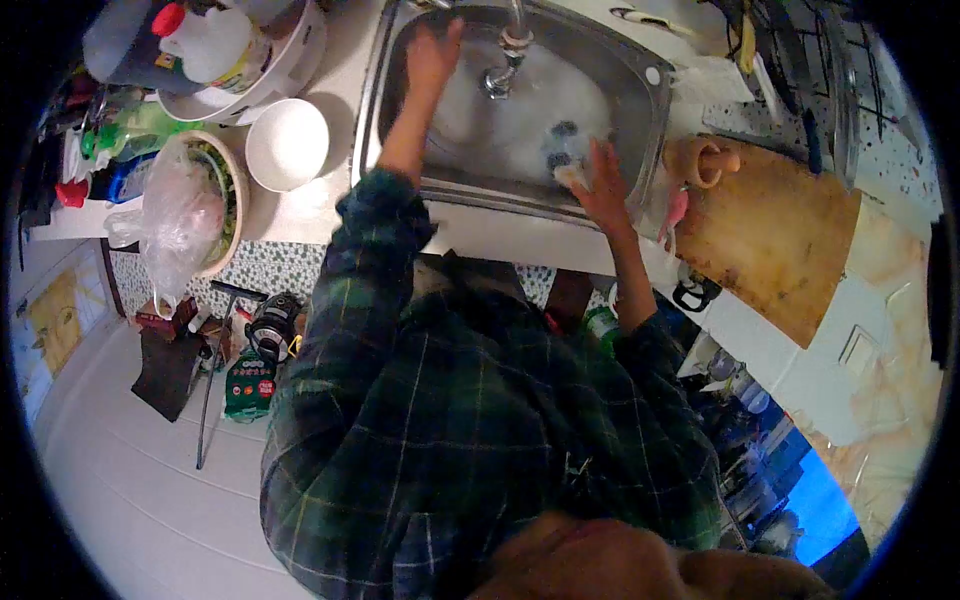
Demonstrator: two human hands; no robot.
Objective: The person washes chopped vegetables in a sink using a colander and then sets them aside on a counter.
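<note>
A steel sink (648, 130) holds cloudy, soapy water (540, 110) under a metal faucet (512, 50). My left hand (432, 55) is raised over the sink's left side, its fingers apart and nothing in it. Near the sink's front right, my right hand (603, 190) has its fingers bent around a small pale thing (570, 177), too blurred to name. Two dark round patches (562, 145) show in the water just beyond that hand. A white bowl (288, 145) sits on the counter to the left of the sink.
At the left are a basket of greens (235, 200), a plastic bag (180, 215), and a tub (290, 60) with a red-capped jug (210, 45). Right of the sink lie a wooden mortar (693, 162) and a cutting board (775, 235). A dish rack (830, 90) stands at the upper right.
</note>
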